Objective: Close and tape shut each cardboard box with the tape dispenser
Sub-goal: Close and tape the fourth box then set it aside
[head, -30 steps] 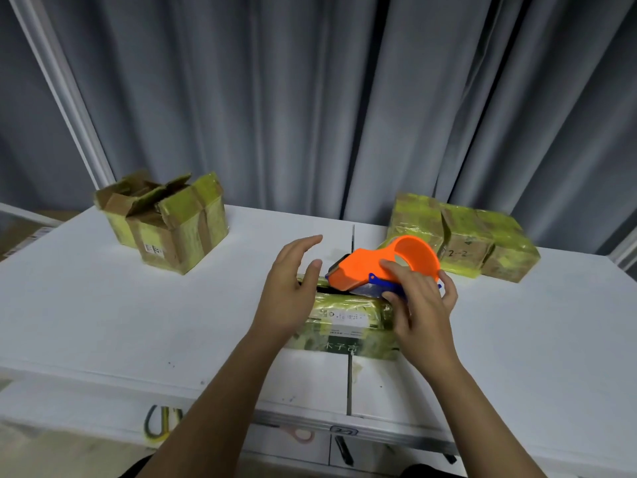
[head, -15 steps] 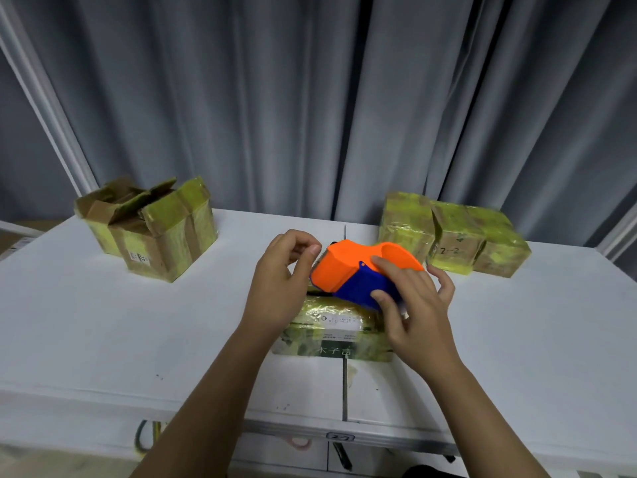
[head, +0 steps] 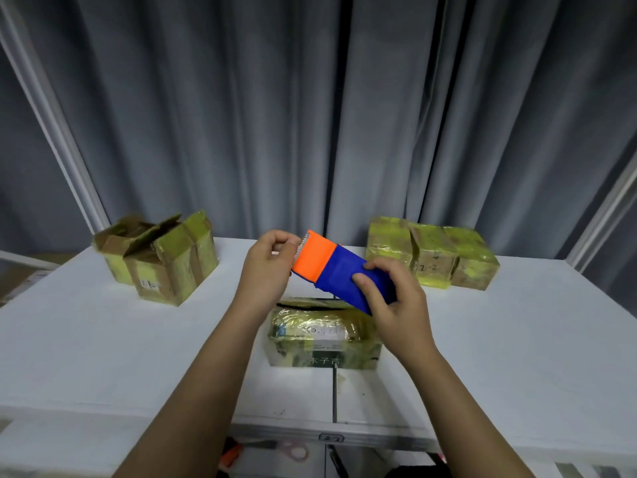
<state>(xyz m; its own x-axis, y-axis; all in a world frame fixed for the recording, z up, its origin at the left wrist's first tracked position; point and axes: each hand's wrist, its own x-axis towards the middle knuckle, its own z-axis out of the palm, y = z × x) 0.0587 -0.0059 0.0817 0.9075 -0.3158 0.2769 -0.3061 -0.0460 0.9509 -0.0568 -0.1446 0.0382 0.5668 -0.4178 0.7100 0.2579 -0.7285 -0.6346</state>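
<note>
My right hand (head: 389,301) grips the blue rear of the orange and blue tape dispenser (head: 331,267), held tilted in the air above a flat closed cardboard box (head: 324,336) covered in yellowish tape. My left hand (head: 267,270) has its fingers curled at the serrated orange front end and pinches there; the tape itself is too thin to make out. An open box (head: 162,257) with raised flaps stands at the back left.
A row of taped closed boxes (head: 431,257) lies at the back right of the white table (head: 103,339). A grey curtain hangs behind. Scissors (head: 293,450) and other tools lie on a shelf below the table's front edge.
The dispenser has been lifted off the near box and turned so its underside faces me. My left hand went from open beside it to pinching at its toothed front end.
</note>
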